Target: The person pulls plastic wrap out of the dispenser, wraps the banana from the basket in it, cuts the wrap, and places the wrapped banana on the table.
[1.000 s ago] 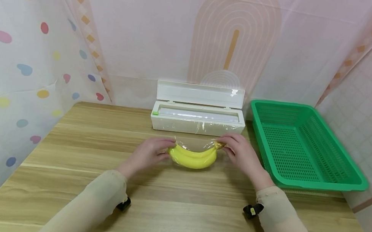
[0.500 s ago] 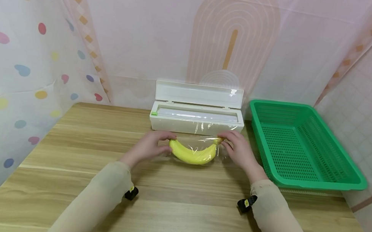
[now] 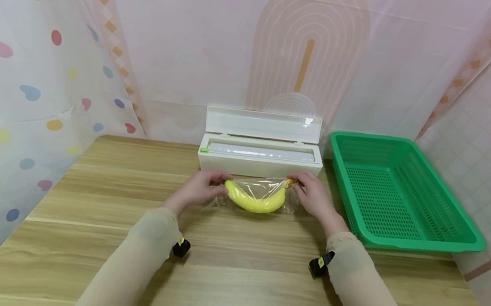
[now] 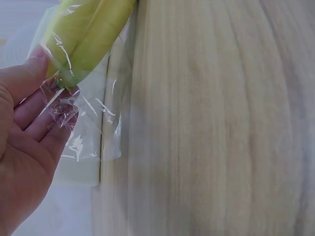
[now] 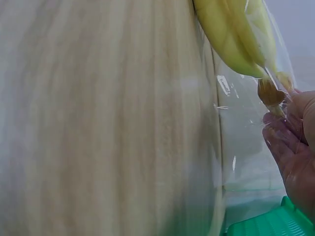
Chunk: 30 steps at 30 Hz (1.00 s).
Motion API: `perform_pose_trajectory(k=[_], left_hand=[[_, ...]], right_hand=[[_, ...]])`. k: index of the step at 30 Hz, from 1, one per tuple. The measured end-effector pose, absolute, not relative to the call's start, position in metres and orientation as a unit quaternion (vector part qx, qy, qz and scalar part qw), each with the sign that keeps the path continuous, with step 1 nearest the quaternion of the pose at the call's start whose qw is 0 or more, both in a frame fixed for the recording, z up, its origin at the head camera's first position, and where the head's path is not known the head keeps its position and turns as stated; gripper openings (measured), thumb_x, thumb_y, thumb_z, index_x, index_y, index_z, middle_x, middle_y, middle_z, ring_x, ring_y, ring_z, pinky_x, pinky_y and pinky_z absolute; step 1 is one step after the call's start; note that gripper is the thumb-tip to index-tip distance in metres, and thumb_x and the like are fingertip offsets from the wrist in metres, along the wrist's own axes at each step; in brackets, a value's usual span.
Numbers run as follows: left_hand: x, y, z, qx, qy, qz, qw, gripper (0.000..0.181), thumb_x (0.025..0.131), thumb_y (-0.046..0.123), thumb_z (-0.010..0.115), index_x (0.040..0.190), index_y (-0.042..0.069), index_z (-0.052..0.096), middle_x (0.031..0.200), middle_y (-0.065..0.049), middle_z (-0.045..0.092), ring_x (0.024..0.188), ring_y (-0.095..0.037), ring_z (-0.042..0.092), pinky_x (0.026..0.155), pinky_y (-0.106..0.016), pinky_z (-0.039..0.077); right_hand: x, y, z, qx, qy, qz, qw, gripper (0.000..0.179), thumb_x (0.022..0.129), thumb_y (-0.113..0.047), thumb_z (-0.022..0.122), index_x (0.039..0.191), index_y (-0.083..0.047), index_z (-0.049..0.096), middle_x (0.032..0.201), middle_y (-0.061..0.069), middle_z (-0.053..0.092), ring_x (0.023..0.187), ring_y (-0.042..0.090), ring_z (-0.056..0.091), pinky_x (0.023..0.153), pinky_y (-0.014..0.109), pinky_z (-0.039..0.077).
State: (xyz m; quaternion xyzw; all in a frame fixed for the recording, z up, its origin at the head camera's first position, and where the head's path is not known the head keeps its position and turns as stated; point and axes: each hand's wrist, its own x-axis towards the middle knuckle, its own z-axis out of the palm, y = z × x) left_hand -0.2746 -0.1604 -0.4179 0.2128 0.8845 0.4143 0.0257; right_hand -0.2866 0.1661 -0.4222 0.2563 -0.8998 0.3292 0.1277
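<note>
Head view — hands (image 3: 199,187) (image 3: 315,196) grip banana (image 3: 254,204) near box (image 3: 248,166) edge.

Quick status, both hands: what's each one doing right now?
Left hand: closed, pinching the tip end of the bananas with clear film.
Right hand: closed, pinching the bananas' stem end through the film.

The left hand (image 4: 27,145) pinches one end of a yellow banana (image 4: 88,39) — clear, crinkled film (image 4: 98,118) around it.
</note>
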Motion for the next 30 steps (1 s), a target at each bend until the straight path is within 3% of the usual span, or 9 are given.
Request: perform_pose_trajectory(k=[11,30], left_hand=[[-0.281,-0.157,-0.420,0.184,0.883,0.430,0.042,0.035,0.095,0.011,0.067,0.128,0.003,0.063,0.120,-0.014,0.066,0.111,-0.028,0.062,0.094,-0.041,0.052],[-0.292,-0.154,-0.432,0.170,0.884,0.435,-0.001,0.033,0.097,0.008,0.063,0.128,-0.002,0.062,0.120,-0.017,0.066,0.104,-0.029,0.062,0.093,-0.042,0.050]], right_hand=[[-0.296,0.160,-0.432,0.225,-0.901,0.346,0.134,0.023,0.094,-0.001,0.063,0.117,0.005,0.064,0.112,0.021,0.063,0.104,0.035,0.061,0.093,0.045,0.052],[-0.308,0.154,-0.430,0.151,-0.910,0.366,0.123,0.012,0.092,-0.002,0.068,0.099,0.004,0.062,0.097,0.019,0.061,0.091,0.034,0.059,0.082,0.045,0.051]])
